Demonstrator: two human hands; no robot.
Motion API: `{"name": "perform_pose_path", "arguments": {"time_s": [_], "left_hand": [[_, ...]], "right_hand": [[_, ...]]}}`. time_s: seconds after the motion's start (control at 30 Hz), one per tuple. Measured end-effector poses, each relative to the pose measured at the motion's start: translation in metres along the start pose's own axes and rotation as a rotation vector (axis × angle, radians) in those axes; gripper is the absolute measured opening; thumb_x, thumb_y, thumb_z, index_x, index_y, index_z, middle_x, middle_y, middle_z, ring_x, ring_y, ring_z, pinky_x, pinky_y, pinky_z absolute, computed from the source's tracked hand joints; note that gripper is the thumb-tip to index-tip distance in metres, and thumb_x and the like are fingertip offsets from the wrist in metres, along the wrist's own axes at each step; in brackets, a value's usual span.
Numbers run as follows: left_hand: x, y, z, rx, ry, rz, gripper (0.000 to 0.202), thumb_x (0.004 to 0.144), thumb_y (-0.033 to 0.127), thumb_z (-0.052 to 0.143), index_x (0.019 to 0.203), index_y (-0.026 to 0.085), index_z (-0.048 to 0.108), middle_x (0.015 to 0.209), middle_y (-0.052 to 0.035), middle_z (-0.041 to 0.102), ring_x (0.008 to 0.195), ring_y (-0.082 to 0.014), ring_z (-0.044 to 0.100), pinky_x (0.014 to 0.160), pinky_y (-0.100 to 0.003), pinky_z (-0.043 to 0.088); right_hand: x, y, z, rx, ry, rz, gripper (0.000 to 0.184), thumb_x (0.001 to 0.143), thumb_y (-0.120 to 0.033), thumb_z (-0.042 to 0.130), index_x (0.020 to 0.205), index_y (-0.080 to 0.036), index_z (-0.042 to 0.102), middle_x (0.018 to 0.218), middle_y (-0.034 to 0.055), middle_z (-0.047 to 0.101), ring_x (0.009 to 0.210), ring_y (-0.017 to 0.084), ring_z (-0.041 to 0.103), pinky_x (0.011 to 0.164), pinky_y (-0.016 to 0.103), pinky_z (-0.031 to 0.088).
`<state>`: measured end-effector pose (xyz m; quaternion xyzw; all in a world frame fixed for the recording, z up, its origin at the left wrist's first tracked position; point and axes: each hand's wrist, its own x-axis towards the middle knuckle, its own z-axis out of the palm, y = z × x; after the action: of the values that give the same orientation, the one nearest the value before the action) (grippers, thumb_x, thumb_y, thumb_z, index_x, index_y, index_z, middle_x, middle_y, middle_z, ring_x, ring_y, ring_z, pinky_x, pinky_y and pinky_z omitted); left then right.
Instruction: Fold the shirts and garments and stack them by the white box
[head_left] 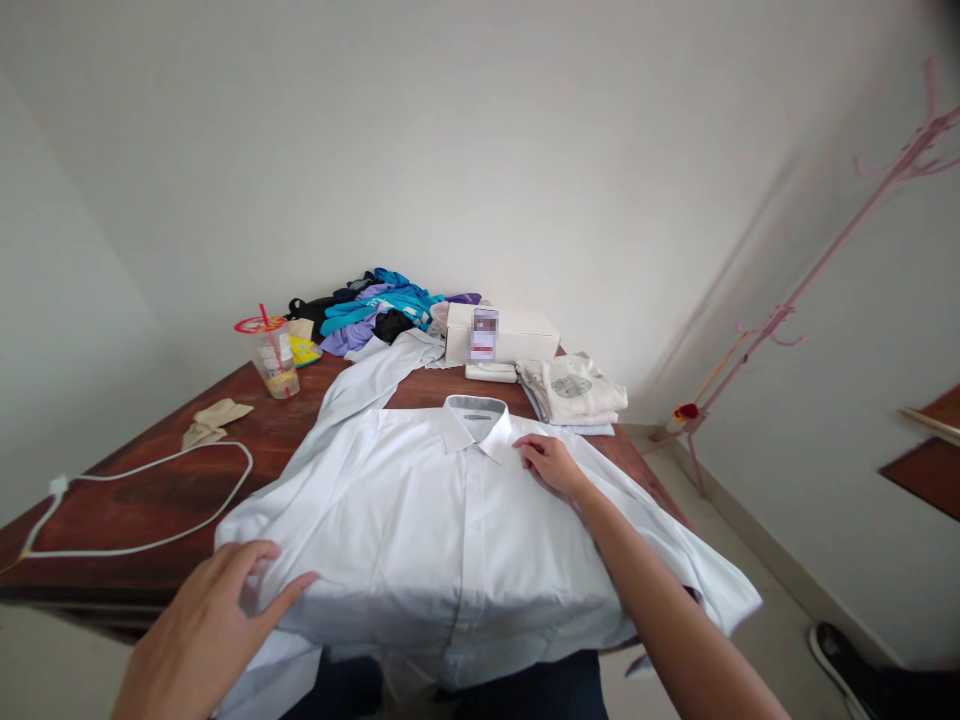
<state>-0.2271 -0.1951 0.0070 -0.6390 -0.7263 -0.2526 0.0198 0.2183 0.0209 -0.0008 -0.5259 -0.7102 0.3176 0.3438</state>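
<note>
Here, your left hand sits spread, unclosed, at the white shirt. Your right hand curls beside the collar; its grip is unclear.

R hand on wht shirt, nr collar.

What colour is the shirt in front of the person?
White; the shirt shows best in the head view.

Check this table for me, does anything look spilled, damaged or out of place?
I see no spill or damage. The jumbled clothes heap at the back left looks untidy compared with the folded stack on the right. The white shirt also droops over the table's near edge.
</note>
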Motion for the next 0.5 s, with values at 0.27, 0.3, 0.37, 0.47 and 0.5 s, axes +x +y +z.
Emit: {"name": "perform_pose_path", "arguments": {"time_s": [0.27,0.3,0.37,0.47,0.5], "left_hand": [[0.021,-0.021,-0.004,-0.001,-0.186,0.09,0.031,0.093,0.052,0.044,0.081,0.025,0.056,0.083,-0.0029,0.063,0.08,-0.0232,0.064,0.081,-0.034,0.043],[0.024,-0.023,-0.005,-0.014,-0.186,0.081,0.03,0.093,0.051,0.043,0.082,0.026,0.055,0.083,-0.0024,0.063,0.08,-0.0229,0.064,0.08,-0.033,0.043],[0.029,-0.029,-0.009,-0.039,-0.184,0.036,0.03,0.092,0.053,0.043,0.083,0.026,0.053,0.081,-0.0005,0.063,0.076,-0.0221,0.063,0.077,-0.032,0.043],[0.041,-0.037,-0.018,-0.055,-0.157,-0.03,0.031,0.091,0.055,0.042,0.083,0.027,0.05,0.077,0.0027,0.062,0.073,-0.021,0.061,0.074,-0.029,0.043],[0.045,-0.038,-0.023,-0.052,-0.127,-0.031,0.031,0.091,0.056,0.042,0.084,0.027,0.05,0.079,0.0028,0.062,0.076,-0.0212,0.061,0.075,-0.028,0.043]], "right_hand": [[0.001,0.001,0.0,0.0,-0.011,0.0,0.031,0.086,-0.035,0.049,0.093,-0.018,0.073,0.065,0.0,0.065,0.054,0.015,0.056,0.059,0.027,0.045],[0.001,0.001,0.0,0.002,-0.009,-0.001,0.031,0.086,-0.035,0.049,0.093,-0.018,0.073,0.065,-0.0001,0.065,0.054,0.015,0.055,0.058,0.027,0.045],[0.0,0.0,0.0,0.004,-0.008,-0.001,0.03,0.086,-0.034,0.049,0.093,-0.018,0.073,0.065,-0.0005,0.065,0.054,0.014,0.055,0.058,0.026,0.044],[0.0,0.0,0.0,0.006,-0.009,0.001,0.03,0.086,-0.034,0.049,0.093,-0.018,0.073,0.065,-0.0007,0.065,0.054,0.014,0.054,0.057,0.026,0.044],[0.0,0.0,0.0,0.005,-0.012,0.001,0.03,0.086,-0.034,0.049,0.093,-0.018,0.073,0.065,-0.0007,0.065,0.054,0.014,0.054,0.057,0.026,0.044]]}}
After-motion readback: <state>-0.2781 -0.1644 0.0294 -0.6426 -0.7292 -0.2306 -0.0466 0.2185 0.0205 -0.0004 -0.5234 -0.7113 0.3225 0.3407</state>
